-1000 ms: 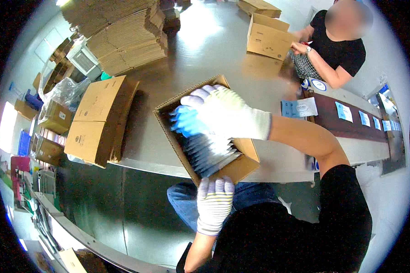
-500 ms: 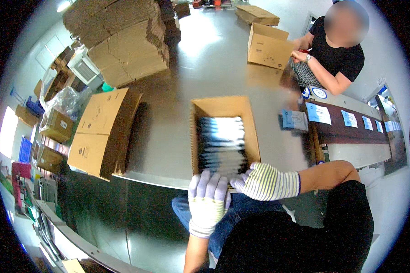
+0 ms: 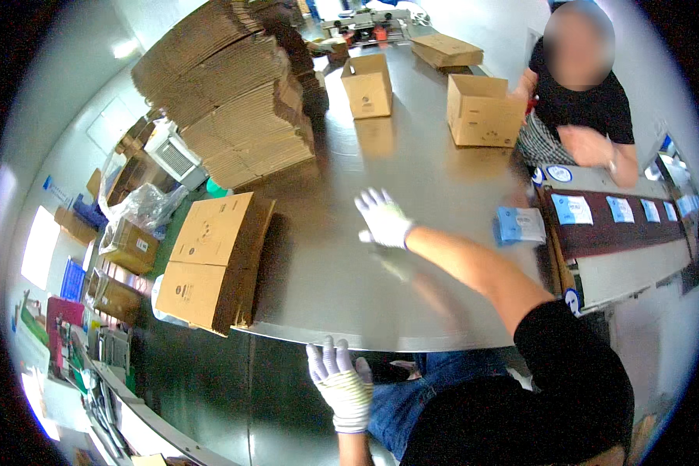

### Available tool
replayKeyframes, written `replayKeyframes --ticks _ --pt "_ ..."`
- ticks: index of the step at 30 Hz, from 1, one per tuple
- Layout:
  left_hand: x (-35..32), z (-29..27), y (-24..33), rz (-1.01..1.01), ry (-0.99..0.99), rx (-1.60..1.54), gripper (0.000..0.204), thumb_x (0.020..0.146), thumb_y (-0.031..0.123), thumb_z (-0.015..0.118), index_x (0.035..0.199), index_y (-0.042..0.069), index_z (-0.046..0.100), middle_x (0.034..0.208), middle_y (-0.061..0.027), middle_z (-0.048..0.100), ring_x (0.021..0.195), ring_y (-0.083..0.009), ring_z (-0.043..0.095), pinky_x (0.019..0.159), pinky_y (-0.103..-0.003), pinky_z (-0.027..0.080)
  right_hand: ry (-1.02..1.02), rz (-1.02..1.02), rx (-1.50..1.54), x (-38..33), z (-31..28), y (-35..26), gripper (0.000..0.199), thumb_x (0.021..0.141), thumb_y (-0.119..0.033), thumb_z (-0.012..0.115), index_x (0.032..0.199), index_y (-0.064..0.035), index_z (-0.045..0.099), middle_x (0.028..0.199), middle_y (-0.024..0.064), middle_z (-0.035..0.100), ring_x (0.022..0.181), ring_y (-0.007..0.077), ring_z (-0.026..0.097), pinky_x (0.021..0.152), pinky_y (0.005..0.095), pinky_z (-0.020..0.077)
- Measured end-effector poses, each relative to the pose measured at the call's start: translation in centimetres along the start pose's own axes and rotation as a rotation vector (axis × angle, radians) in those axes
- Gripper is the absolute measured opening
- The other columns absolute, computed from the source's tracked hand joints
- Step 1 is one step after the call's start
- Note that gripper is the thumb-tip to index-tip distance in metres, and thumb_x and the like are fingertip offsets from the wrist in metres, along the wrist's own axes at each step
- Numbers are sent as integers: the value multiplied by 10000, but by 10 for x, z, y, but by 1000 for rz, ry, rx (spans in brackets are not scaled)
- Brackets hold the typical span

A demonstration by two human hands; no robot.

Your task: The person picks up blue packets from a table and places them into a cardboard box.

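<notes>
My right hand (image 3: 384, 220), in a white and grey striped glove, reaches over the metal table (image 3: 342, 291) with fingers spread and nothing in it. Below the table's front edge my left hand (image 3: 341, 383), gloved alike, hangs with its fingers apart and empty. Farther up the table, beyond my right hand, stands an open cardboard box (image 3: 368, 89); its contents cannot be seen from here. Nearest to my left hand is a batch of flattened cartons (image 3: 210, 260) leaning at the table's left side.
Tall stacks of flat cartons (image 3: 233, 109) rise at the back left. On the right, a co-worker (image 3: 582, 109) stands by another open box (image 3: 485, 116). Blue and white packets (image 3: 573, 210) lie on a dark conveyor (image 3: 598, 241); more packets (image 3: 519, 225) rest at its table end.
The open box of packets before me has left my hands and a box now stands far up the table. My right hand has stretched forward; the left has dropped off the box edge.
</notes>
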State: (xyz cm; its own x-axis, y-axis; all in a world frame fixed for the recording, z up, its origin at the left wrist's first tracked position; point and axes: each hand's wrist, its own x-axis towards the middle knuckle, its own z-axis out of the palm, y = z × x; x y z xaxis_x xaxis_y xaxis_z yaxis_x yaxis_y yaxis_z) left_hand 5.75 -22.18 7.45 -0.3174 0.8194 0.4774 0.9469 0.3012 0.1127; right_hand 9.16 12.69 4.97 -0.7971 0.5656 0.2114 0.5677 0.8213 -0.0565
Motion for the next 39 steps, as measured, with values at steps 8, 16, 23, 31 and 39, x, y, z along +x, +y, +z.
replayKeyframes --ticks 8,16,23,31,39 --pt "70 22 -144 -191 115 373 696 755 132 651 1385 83 359 1500 -193 232 1374 -436 197 1120 -485 217 12 124 180 -119 48 -27 584 892 -418 501 1336 -45 433 1415 187 378 1344 341 304 1118 477 216" --pt "102 -3 -229 -536 110 277 517 755 186 686 1234 92 516 1285 -132 518 1191 -337 469 1007 -477 352 126 51 262 -115 49 -36 486 853 -368 568 1230 -63 531 1331 157 462 1278 317 386 1106 469 246" --pt "88 -46 -104 140 249 212 329 777 190 637 1084 85 583 1068 -107 587 1039 -332 551 922 -454 419 136 70 287 -116 51 -24 485 874 -375 552 1234 -52 531 1331 169 472 1272 331 396 1092 472 270" --pt "69 -100 -20 -441 652 -1113 368 942 363 545 1080 26 494 1082 -121 585 960 -191 563 807 -339 488 698 393 2220 -76 23 21 415 955 -299 495 1262 -20 500 1327 183 496 1260 305 440 1003 393 418" --pt "59 -68 -16 -114 386 -1363 538 879 516 559 1124 37 542 1158 -182 598 1133 -312 547 1016 -454 384 785 229 1700 -87 -95 45 334 892 -207 635 1155 -19 548 1048 54 614 935 142 582 857 268 479"
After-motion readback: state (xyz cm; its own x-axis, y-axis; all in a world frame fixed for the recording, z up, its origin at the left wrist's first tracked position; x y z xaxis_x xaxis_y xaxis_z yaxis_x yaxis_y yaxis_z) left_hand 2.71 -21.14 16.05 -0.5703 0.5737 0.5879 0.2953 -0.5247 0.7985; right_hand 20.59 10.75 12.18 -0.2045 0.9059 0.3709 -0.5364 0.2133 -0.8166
